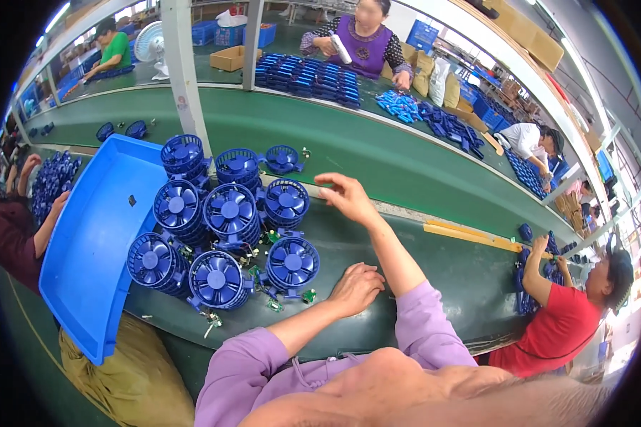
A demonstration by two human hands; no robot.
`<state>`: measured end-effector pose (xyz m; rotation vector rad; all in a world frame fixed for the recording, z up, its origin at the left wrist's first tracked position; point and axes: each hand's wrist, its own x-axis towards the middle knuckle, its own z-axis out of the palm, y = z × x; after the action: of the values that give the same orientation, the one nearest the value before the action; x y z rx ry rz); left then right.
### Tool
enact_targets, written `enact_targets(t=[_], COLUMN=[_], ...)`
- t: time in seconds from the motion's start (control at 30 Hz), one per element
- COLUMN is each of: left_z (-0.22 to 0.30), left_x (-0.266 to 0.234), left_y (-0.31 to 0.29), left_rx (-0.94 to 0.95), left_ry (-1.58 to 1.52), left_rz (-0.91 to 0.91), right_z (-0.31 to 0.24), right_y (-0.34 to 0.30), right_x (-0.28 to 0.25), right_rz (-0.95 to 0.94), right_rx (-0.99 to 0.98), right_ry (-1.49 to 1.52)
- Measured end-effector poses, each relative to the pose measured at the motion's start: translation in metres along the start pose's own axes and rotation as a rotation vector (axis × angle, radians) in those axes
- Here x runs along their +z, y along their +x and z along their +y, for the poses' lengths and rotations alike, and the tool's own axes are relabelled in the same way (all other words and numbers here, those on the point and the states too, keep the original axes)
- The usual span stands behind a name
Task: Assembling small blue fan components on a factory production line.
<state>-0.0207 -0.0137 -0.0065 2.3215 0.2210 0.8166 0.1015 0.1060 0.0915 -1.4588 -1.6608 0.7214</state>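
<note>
My right hand (349, 199) hovers over the bench edge beside the belt, fingers apart and holding nothing visible. To its left stand stacks of blue fan housings with blades, among them a front stack (217, 280), a middle stack (231, 211) and a right stack (286, 202), the one nearest this hand. My left hand (357, 290) rests on the dark bench top, fingers loosely extended, right of a short fan stack (292, 262). Small green circuit boards on wires hang out around the stacks; one board (308, 296) lies near my left wrist.
An empty-looking blue tub (132, 178) tilts beside the stacks, with a small dark piece in it. A green conveyor belt (377, 181) runs behind the bench. Co-workers sit across and at both sides; the one in red (548, 320) is at right. A yellow strip (470, 237) lies along the edge.
</note>
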Motion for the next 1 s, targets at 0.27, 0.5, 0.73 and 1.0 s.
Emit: enact_targets(t=[0.27,0.5,0.73,1.0], left_z=[0.010,0.000,0.001,0.006], left_x=[-0.004,0.004,-0.003,0.002], left_y=[0.002,0.000,0.000,0.003], left_rx=[-0.040,-0.011,0.020,0.004], left_ry=[-0.020,-0.030,-0.049,0.001], left_rz=[0.068,0.103,0.048,0.000], right_z=[0.042,0.057,0.003,-0.042], right_y=[0.096,0.095,0.047,-0.028], right_x=[0.046,0.042,0.007,0.021], right_rz=[-0.004,0.083,0.358,-0.043], right_rx=[-0.303,-0.242,-0.028,-0.563], right_ry=[-0.474,-0.521,-0.010,-0.293])
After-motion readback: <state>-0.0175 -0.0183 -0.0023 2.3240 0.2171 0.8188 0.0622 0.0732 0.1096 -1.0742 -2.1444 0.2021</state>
